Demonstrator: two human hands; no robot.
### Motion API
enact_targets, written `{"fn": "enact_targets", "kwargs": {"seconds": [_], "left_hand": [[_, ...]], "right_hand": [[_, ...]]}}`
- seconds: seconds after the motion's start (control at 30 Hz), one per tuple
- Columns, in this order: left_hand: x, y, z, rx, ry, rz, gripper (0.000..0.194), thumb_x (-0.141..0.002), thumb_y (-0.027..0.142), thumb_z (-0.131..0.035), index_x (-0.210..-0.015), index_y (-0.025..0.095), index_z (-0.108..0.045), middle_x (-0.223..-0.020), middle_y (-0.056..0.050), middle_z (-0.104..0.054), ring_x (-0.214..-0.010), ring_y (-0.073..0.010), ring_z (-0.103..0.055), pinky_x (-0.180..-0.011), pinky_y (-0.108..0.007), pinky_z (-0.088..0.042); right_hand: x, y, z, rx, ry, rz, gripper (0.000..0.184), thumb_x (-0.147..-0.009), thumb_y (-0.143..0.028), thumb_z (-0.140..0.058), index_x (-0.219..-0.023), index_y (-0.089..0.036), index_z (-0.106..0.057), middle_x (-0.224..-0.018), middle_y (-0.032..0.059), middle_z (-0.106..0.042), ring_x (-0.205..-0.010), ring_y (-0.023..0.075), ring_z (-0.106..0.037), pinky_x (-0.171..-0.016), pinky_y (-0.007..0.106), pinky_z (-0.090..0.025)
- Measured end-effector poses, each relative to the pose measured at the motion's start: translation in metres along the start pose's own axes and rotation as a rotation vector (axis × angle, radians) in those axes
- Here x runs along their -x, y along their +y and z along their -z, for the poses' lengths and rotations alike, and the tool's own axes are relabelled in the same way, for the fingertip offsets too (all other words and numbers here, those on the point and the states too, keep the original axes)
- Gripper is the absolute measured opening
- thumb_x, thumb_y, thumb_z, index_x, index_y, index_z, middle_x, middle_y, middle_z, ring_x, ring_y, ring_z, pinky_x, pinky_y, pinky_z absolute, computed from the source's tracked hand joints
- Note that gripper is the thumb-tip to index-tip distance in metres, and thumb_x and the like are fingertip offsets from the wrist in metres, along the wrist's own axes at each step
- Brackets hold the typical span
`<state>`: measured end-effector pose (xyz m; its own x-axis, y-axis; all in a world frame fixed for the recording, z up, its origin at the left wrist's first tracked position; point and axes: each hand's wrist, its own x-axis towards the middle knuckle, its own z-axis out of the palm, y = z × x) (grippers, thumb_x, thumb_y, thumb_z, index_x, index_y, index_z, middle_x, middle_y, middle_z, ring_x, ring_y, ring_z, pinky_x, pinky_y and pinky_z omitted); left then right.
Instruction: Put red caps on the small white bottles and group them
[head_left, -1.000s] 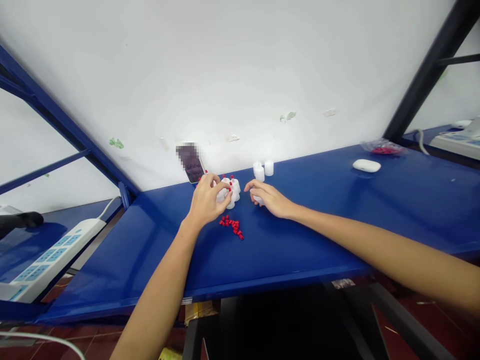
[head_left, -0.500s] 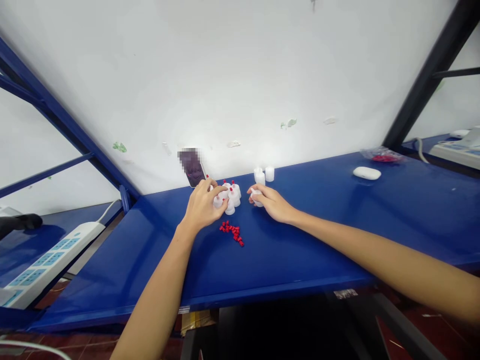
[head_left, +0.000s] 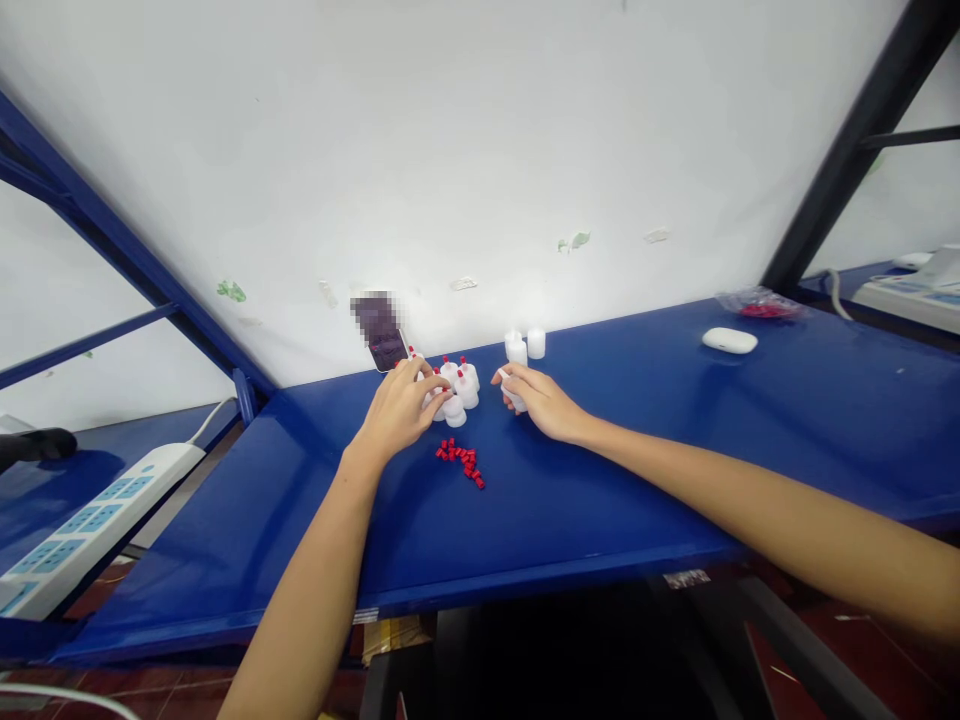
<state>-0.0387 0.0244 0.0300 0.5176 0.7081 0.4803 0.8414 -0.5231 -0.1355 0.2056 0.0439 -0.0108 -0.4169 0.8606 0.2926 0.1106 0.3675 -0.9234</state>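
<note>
Small white cylinders point(head_left: 466, 389) with narrow necks and red tips stand in a close group on the blue table point(head_left: 585, 500). At the group's front left, the thumb and fingers of my left hand point(head_left: 397, 405) close around a red-tipped white cylinder point(head_left: 453, 410); my fingers hide part of the grip. To the right, my right hand point(head_left: 546, 402) holds another white cylinder point(head_left: 513, 397), tilted and partly covered by the fingers. Several small red caps point(head_left: 463, 457) lie loose in front of the group. Behind my right hand stand a few white cylinders point(head_left: 516, 348) showing no red tips.
A phone point(head_left: 384, 335) leans against the wall behind the group. A white rounded case point(head_left: 730, 341) and a clear bag with red pieces point(head_left: 763, 304) lie to the right. On the left is a power strip point(head_left: 97, 525). Metal posts flank the table.
My left hand has lowered slightly into the group, and its fingers have drawn closer together at the front cylinder. My right hand still holds its white cylinder, tilted a little differently.
</note>
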Motion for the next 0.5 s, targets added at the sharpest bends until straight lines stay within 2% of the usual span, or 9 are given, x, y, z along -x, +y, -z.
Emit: {"fn": "enact_targets", "kwargs": {"seconds": [0.17,0.27,0.33,0.4,0.5], "left_hand": [[-0.001,0.007,0.006,0.022,0.017,0.013,0.030,-0.092,0.042,-0.054,-0.107,0.021,-0.070,-0.097,-0.008,-0.057,-0.093,-0.0225,-0.053,-0.082,-0.035,-0.044],[-0.001,0.012,0.019,0.107,0.018,0.085,0.029,-0.091,0.040,-0.054,-0.097,0.018,-0.072,-0.082,-0.004,-0.059,-0.078,-0.0177,-0.054,-0.074,-0.030,-0.042],[0.000,0.014,0.029,0.208,-0.106,0.126,0.027,-0.089,0.038,-0.055,-0.089,0.019,-0.073,-0.066,0.000,-0.056,-0.061,-0.0129,-0.050,-0.063,-0.027,-0.038],[0.001,0.014,0.035,0.310,-0.292,0.144,0.025,-0.087,0.037,-0.057,-0.088,0.020,-0.075,-0.057,0.003,-0.054,-0.052,-0.0102,-0.045,-0.056,-0.025,-0.034],[0.002,0.012,0.035,0.400,-0.520,0.142,0.023,-0.083,0.036,-0.060,-0.089,0.020,-0.076,-0.060,0.002,-0.062,-0.052,-0.0096,-0.048,-0.054,-0.023,-0.034]], "right_hand": [[0.000,-0.003,0.001,0.027,0.017,0.008,0.021,-0.089,-0.030,-0.040,-0.091,-0.020,-0.058,-0.070,-0.0017,-0.054,-0.064,0.0133,-0.050,-0.064,0.027,-0.040],[0.000,-0.003,0.002,0.020,0.023,-0.014,0.021,-0.087,-0.030,-0.041,-0.081,-0.019,-0.058,-0.066,-0.0014,-0.052,-0.061,0.0135,-0.051,-0.059,0.026,-0.040],[0.000,-0.002,0.003,0.014,0.023,-0.022,0.023,-0.087,-0.031,-0.041,-0.077,-0.019,-0.057,-0.063,-0.0012,-0.051,-0.058,0.0135,-0.051,-0.056,0.026,-0.040],[0.001,-0.002,0.003,0.019,0.029,-0.018,0.024,-0.087,-0.031,-0.041,-0.076,-0.019,-0.057,-0.061,-0.0013,-0.051,-0.055,0.0133,-0.051,-0.053,0.026,-0.039],[0.002,-0.002,0.003,0.042,0.040,-0.008,0.023,-0.086,-0.030,-0.040,-0.078,-0.019,-0.058,-0.060,-0.0018,-0.051,-0.053,0.0133,-0.050,-0.053,0.026,-0.038]]}}
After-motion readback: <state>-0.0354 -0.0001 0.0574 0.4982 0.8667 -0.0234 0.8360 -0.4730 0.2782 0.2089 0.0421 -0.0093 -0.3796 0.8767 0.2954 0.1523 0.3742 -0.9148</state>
